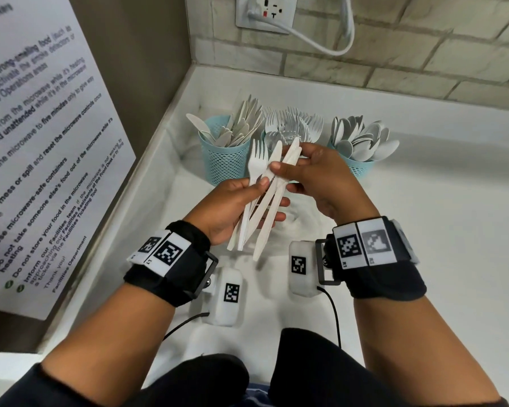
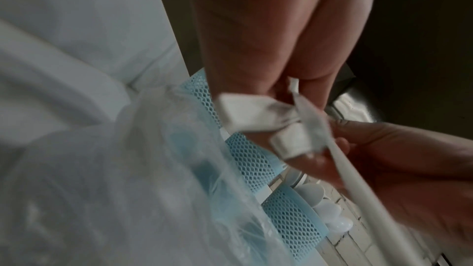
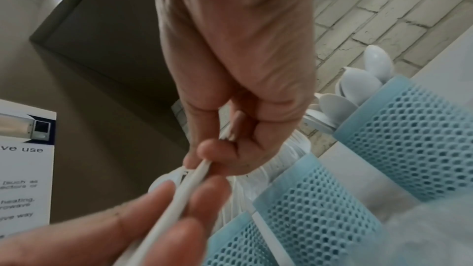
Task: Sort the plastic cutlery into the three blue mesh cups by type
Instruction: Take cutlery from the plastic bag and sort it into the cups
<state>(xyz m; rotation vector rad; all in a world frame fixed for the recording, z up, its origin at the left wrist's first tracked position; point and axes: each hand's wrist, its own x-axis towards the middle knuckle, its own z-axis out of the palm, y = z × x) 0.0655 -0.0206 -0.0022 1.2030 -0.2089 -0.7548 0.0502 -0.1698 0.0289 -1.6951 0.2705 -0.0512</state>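
Three blue mesh cups [image 1: 224, 160] on white tabltop? No: three stand on the white tabletop [image 1: 423, 230], head view: knives, forks, spoons sorted. Left hand [image 1: 232, 207] grips a mixed cutlery bundle [image 1: 262, 201]; right hand [image 1: 321, 177] pinches a knife [image 1: 291, 155]. Left wrist: blurred fingers [image 2: 371, 149] around handles. Right wrist: fingers [image 3: 212, 149] pinch a white handle [image 3: 179, 199].

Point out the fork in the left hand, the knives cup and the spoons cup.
fork [image 1: 257, 161], head view, on its tines.
knives cup [image 1: 224, 164], head view, on its mesh wall.
spoons cup [image 1: 360, 168], head view, on its mesh wall.

White bench [image 1: 423, 230] in corner, pale brick wall [image 1: 394, 60], wall socket [image 1: 265, 13] with white cable [image 1: 321, 45], printed notice [image 1: 41, 142] on left.
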